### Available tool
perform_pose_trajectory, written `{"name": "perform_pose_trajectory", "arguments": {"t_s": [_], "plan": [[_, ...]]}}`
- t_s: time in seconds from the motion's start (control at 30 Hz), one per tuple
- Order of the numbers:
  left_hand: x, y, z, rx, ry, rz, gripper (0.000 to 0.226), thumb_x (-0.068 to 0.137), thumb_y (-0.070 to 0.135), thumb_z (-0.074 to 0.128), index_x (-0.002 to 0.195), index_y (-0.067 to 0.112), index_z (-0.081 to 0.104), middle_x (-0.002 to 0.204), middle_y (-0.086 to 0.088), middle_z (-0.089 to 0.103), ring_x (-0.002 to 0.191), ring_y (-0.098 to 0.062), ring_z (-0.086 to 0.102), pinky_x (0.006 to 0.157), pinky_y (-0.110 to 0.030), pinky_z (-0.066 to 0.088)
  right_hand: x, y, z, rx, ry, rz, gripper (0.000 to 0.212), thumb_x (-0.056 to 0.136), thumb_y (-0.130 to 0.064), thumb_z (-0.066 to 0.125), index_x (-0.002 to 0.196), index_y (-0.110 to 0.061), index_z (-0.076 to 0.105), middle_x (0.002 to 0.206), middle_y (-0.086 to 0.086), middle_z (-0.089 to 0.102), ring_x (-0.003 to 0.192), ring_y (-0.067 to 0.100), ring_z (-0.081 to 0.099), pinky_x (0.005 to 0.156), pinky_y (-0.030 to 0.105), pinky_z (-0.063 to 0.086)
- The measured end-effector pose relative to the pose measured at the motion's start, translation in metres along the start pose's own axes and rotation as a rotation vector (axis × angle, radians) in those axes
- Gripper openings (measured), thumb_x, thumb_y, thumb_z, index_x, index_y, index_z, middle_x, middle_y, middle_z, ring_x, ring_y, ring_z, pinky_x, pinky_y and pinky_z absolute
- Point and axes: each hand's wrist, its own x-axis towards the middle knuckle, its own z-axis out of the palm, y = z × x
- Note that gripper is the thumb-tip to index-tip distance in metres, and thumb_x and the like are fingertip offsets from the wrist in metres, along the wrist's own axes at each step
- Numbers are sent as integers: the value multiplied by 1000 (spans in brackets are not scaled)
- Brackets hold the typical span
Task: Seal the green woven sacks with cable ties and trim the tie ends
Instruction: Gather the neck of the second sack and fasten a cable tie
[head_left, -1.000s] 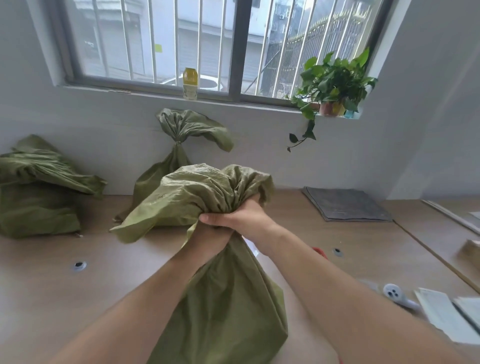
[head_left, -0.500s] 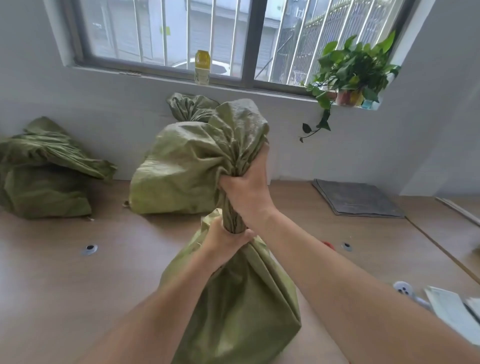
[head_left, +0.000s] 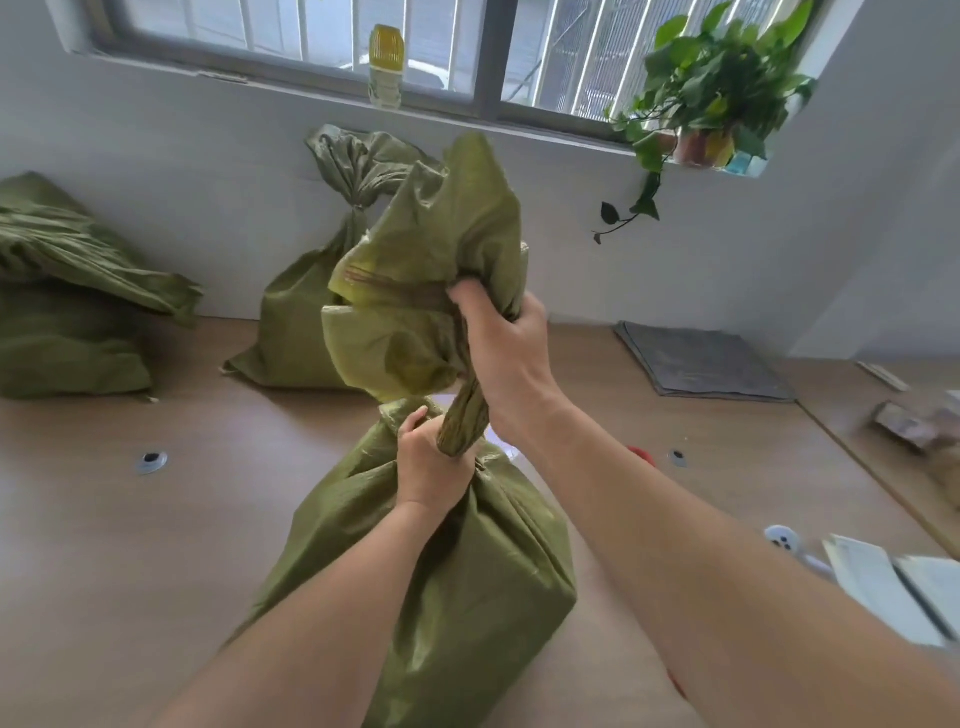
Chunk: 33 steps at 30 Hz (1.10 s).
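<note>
Green sack (head_left: 457, 582) | neck between left hand (head_left: 428, 467), right hand (head_left: 501, 353)

1. A barred window (head_left: 488, 57) runs above the tabletop's (head_left: 104, 571) far edge.
2. A yellow bottle (head_left: 385, 67) stands upright on the sill.
3. A leafy potted plant (head_left: 711, 88) sits at the sill's right end, with one vine trailing down the wall.
4. A flat grey mat (head_left: 701, 364) lies at the far edge, to the right.
5. Two round grommets (head_left: 151, 459) (head_left: 677, 457) are set in the tabletop, well apart.
6. A small white part with dark holes (head_left: 782, 539) lies just beside white papers (head_left: 883, 592) near the right edge.
</note>
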Motion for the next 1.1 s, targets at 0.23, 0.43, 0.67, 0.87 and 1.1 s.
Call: {"name": "perform_pose_trajectory", "arguments": {"t_s": [0.23,0.43,0.67,0.87,1.1], "plan": [[-12,5,20,164,-30,-14,41,68,16,56,47,28,23,41,0,49,51,-27,44,88,-31,36,12,10,-38,85,173,131,23,90,-25,67,71,-13,61,72,7,58,71,21,60,64,36,55],[-23,11,32,297,-36,29,33,62,15,54,48,27,27,43,5,43,50,-23,39,77,-28,25,14,23,-73,200,213,205,20,94,-23,64,76,-13,64,71,0,64,73,19,65,65,34,57],[-30,24,35,436,-120,-46,19,69,29,49,52,28,41,60,-6,57,75,-28,43,94,-34,29,6,29,-118,159,68,293,15,99,-41,63,96,-27,57,96,-7,68,95,11,67,80,30,55],[-39,38,38,534,-196,-14,19,72,35,45,54,31,42,60,1,53,81,-25,49,104,-41,28,-14,50,-152,89,97,277,70,92,-54,70,148,-26,38,130,-7,64,117,6,60,94,25,48],[-53,65,60,707,-273,29,27,80,37,49,57,25,47,57,9,53,76,-23,54,102,-44,24,-44,82,-177,26,286,365,92,69,-82,61,142,-28,46,138,-4,62,131,19,57,116,51,42]]}}
